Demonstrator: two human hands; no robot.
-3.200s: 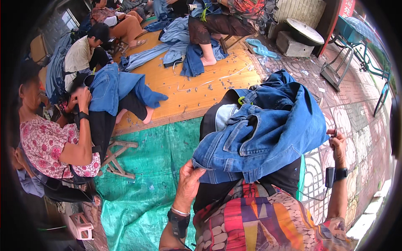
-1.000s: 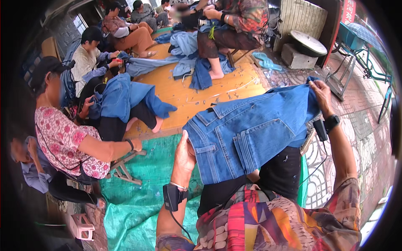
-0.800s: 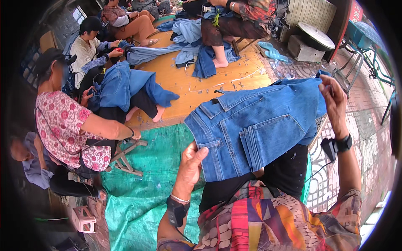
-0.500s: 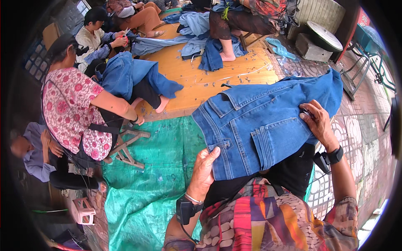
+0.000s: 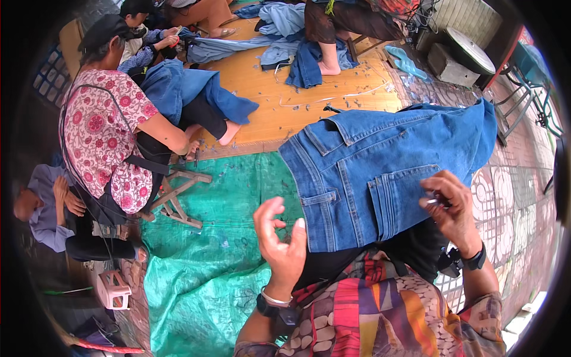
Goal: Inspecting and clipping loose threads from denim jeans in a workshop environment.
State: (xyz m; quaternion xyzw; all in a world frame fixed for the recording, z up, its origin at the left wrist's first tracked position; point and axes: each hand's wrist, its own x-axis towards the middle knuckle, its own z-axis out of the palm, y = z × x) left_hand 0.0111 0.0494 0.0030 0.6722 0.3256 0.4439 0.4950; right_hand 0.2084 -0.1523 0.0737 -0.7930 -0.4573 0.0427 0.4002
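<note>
Left grip [image 5: 282, 238] spread wide; right grip [image 5: 452, 208] pinches one small tool [image 5: 437, 201] over one jeans [image 5: 380, 172].

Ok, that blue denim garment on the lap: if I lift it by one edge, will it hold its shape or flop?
Probably flop: the denim garment drapes over the lap and sags at its far corner. It looks fairly heavy for cloth, with thick seams and stitched pockets. It is unlikely to slip, since the right hand rests on it, while the left hand hovers open at its edge.

Green tarp [image 5: 208, 262] on floor, wooden platform [image 5: 285, 95] strewn with denim garments [image 5: 285, 27]
</note>
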